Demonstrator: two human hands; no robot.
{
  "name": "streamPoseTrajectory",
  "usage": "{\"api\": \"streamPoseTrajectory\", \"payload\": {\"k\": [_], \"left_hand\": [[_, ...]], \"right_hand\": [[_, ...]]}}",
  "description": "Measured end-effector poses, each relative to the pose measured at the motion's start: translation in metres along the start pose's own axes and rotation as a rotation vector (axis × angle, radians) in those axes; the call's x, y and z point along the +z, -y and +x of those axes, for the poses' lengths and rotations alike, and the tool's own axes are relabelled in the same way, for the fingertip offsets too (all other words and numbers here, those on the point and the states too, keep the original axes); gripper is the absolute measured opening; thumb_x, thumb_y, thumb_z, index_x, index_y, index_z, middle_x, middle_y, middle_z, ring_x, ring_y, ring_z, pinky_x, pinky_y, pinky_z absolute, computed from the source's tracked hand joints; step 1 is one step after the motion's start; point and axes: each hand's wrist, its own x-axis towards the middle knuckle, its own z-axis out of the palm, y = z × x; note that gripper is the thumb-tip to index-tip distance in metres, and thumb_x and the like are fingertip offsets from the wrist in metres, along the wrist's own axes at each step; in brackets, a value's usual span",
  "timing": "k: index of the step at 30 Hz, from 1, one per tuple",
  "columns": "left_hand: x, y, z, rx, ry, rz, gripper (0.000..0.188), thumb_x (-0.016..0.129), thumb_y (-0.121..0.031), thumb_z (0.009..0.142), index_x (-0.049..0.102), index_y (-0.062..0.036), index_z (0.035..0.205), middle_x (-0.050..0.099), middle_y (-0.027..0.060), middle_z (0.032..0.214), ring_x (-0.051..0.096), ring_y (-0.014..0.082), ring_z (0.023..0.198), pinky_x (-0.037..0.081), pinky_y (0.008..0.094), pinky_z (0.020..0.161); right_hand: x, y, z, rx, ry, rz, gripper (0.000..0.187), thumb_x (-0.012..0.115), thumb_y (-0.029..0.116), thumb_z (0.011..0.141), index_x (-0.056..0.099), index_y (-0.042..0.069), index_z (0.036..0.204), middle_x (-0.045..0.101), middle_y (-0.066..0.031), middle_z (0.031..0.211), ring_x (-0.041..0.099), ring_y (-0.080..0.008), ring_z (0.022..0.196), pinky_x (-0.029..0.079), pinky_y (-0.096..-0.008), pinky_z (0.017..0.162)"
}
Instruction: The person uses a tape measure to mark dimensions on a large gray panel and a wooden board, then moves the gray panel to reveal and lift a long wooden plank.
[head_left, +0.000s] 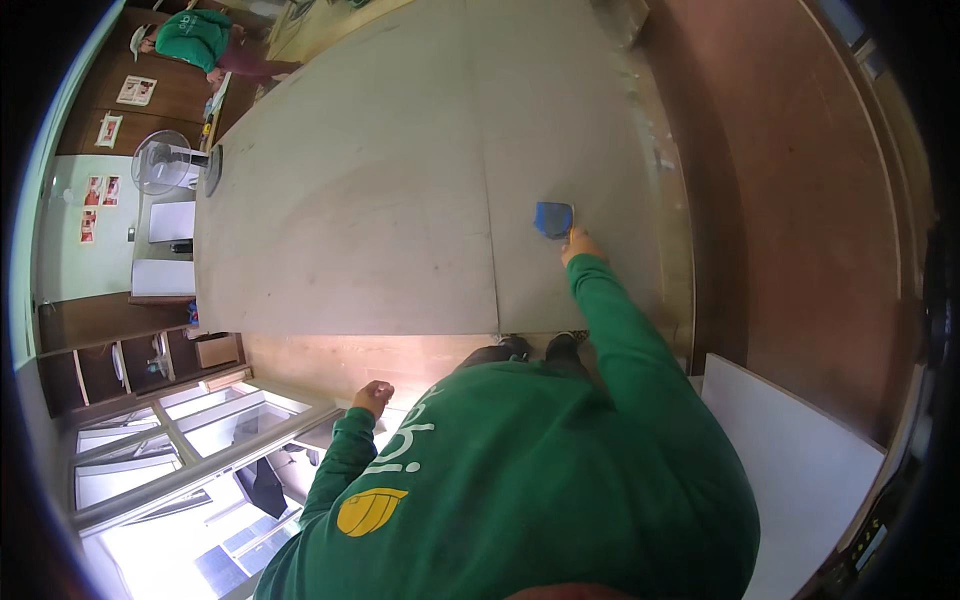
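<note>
My right arm reaches forward over a wide grey surface [350,200]. In my right hand [582,246], closed around its short handle, is a flat blue tool [553,220] that looks like a small dustpan; its exact kind is hard to tell at this size. The tool is over the surface's right-hand part, just right of a long seam; whether it touches cannot be told. My left hand [373,397] hangs at my left side, fingers curled, with no object visible in it.
A brown wall [780,150] runs along the right, with a white panel [790,480] leaning below. On the left are a fan [163,162], shelves [130,365] and windows [200,420]. Another person in green [195,38] is at the far left. My shoes [563,347] are at the surface's near edge.
</note>
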Motion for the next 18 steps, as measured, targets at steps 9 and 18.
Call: {"api": "streamPoseTrajectory", "payload": {"k": [9,18], "left_hand": [[0.02,-0.005,-0.019,-0.041,0.021,0.095,0.03,0.064,-0.03,0.084,0.065,-0.004,0.099,0.066,0.0077,0.077,0.062,0.0154,0.07,0.05,0.0305,0.066],[0.016,-0.016,0.002,0.053,0.053,0.091,0.027,0.063,-0.026,0.085,0.064,-0.0029,0.098,0.065,0.0063,0.075,0.06,0.0144,0.067,0.049,0.0294,0.065]], "right_hand": [[-0.018,-0.007,-0.003,0.01,-0.03,0.188,0.032,0.054,0.02,0.087,0.056,0.007,0.116,0.062,-0.0149,0.113,0.059,-0.0333,0.105,0.047,-0.043,0.09],[-0.034,0.013,0.001,-0.309,-0.272,0.049,0.048,0.06,0.026,0.085,0.047,0.011,0.129,0.054,-0.0132,0.123,0.051,-0.0299,0.115,0.045,-0.039,0.095]]}}
